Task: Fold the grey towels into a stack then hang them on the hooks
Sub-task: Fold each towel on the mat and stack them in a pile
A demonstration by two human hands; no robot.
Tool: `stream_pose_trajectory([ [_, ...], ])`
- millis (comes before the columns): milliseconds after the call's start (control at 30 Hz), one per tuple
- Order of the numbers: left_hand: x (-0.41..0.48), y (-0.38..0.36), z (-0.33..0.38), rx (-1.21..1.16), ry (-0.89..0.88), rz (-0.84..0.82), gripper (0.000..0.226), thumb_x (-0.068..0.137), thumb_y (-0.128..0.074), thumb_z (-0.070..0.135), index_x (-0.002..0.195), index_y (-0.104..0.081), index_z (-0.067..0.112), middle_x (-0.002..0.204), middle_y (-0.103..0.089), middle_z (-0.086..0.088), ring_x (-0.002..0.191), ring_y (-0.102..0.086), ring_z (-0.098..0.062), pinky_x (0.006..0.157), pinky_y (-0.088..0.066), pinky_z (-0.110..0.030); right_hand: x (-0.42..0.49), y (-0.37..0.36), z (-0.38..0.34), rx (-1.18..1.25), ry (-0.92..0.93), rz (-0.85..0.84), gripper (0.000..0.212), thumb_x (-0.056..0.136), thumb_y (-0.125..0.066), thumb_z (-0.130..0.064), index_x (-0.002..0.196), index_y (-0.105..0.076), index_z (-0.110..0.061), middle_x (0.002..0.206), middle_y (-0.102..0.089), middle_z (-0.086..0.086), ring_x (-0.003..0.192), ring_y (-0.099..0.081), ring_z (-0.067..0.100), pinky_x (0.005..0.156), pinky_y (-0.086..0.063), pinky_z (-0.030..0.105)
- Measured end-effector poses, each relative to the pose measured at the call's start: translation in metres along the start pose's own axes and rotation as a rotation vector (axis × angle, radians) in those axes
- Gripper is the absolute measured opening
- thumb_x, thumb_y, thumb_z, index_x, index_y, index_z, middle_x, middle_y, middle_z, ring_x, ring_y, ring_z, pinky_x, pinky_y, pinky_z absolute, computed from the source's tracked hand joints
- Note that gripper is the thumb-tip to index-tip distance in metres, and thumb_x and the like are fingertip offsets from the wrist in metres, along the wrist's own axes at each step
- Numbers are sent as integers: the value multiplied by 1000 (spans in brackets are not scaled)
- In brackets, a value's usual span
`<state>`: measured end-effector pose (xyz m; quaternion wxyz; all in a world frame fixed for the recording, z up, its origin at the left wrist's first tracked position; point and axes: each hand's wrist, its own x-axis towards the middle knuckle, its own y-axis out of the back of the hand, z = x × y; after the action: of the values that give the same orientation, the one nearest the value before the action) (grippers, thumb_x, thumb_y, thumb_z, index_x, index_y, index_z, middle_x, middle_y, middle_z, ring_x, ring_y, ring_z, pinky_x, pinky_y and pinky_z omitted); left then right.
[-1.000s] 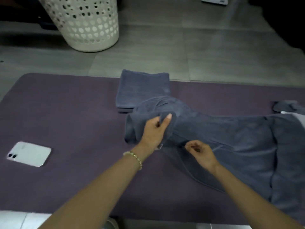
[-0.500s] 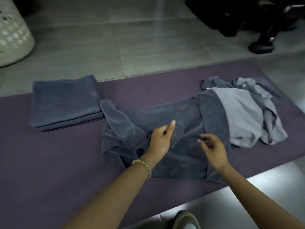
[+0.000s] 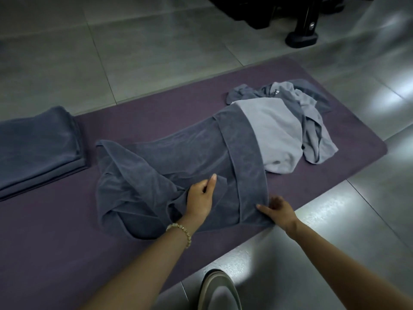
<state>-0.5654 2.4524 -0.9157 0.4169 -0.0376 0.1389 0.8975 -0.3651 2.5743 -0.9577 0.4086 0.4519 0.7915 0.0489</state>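
A dark grey towel point(image 3: 178, 153) lies spread and partly rumpled across the middle of a purple mat point(image 3: 55, 231), which lies on a grey tiled floor point(image 3: 134, 52). The towel's 3 o'clock end, with its broad hem band, rests over a pale grey towel point(image 3: 274, 135). Its 9 o'clock end is bunched into loose folds.

The left grip point(image 3: 200, 198) sits near the towel's 6 o'clock edge. Its fingers are curled round a raised fold of the cloth and its thumb points up toward 12 o'clock, so it is holding the towel. A beaded bracelet point(image 3: 181, 231) circles that wrist.

The right grip point(image 3: 279, 211) is at the towel's 4 o'clock corner, where the hem band meets the mat's near edge. Its thumb lies on top of the band and its fingers, somewhat blurred, close behind the edge, pinching the hem.

At 9 o'clock, apart from the spread towel, a stack of folded towels point(image 3: 38, 148) in the same dark grey sits on the mat with its edges roughly squared. Beyond the pale towel, at about 2 o'clock, more grey cloths point(image 3: 312, 121) lie in a crumpled heap.

A shoe point(image 3: 219, 291) shows at 6 o'clock on the bare tiles. At 1 o'clock, off the mat, stands the black base point(image 3: 301, 36) of some piece of equipment.
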Motion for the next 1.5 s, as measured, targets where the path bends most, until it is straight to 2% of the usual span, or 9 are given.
stream_pose_trajectory([
  [167, -1, 19, 18, 13, -43, 40, 52, 98, -49, 24, 54, -22, 18, 48, -23, 7, 40, -29, -4, 46, -25, -15, -27, 3, -6, -77, 77, -24, 19, 91, -62, -22, 80, -52, -10, 74, -57, 3, 70, -52, 16, 55, -40, 15],
  [333, 1, 65, 69, -5, -127, 132, 49, 100, -45, 24, 56, -22, 19, 43, -22, 12, 42, -24, -3, 45, -23, -16, -69, 14, -81, 46, 292, -44, 22, 92, -58, -14, 90, -36, -13, 77, -54, 11, 60, -58, 33, 57, -54, 40],
  [500, -5, 146, 148, 0, -238, 389, 48, 100, -44, 21, 57, -24, 18, 53, -22, 8, 42, -26, -2, 44, -23, -17, -132, 16, -198, 93, 604, -101, 7, 87, -65, -8, 87, -58, -8, 60, -57, -2, 53, -56, 8, 49, -47, 14],
  [633, -24, 222, 221, -10, -248, 513, 47, 101, -43, 30, 59, -24, 18, 54, -24, 6, 45, -23, -5, 44, -22, -20, -204, 13, -292, 122, 714, -341, 20, 83, -69, -5, 99, -62, 3, 74, -65, 15, 74, -61, 19, 69, -51, 24],
  [800, -65, 306, 305, -105, -304, 563, 43, 101, -38, 36, 71, -46, 7, 61, -41, -2, 56, -38, -7, 47, -31, -19, -299, 13, -389, 48, 979, -408, 23, 78, -69, 6, 95, -61, -8, 67, -69, -4, 67, -64, 2, 65, -50, 13],
  [1000, -117, 370, 374, -179, -352, 548, 35, 100, -40, 37, 98, -66, 13, 87, -65, 0, 79, -59, -6, 61, -46, -7, -394, 15, -461, 107, 1221, -304, 8, 82, -70, -13, 75, -67, -12, 62, -71, 3, 59, -65, 7, 56, -49, 16],
  [1133, -142, 392, 399, -203, -317, 461, 40, 99, -41, 39, 114, -67, 11, 111, -68, -6, 104, -63, -16, 89, -50, -25, -426, 5, -476, 101, 1340, -246, 12, 81, -72, -22, 69, -70, -18, 68, -62, 3, 65, -52, 9, 63, -39, 22],
  [1300, -178, 389, 412, -263, -213, 301, 41, 101, -36, 37, 124, -60, 11, 106, -68, -7, 87, -64, -12, 68, -51, -19, -459, -21, -473, 108, 1360, -334, 15, 89, -63, -14, 75, -68, -11, 73, -62, -7, 67, -53, -5, 65, -40, 11],
  [1500, -214, 369, 411, -320, -181, 145, 39, 102, -31, 40, 117, -64, 23, 105, -72, 0, 96, -66, -10, 77, -49, -24, -489, -49, -463, 38, 1357, -472, 21, 93, -58, -18, 86, -72, -4, 83, -70, 1, 78, -60, 3, 72, -46, 16],
])
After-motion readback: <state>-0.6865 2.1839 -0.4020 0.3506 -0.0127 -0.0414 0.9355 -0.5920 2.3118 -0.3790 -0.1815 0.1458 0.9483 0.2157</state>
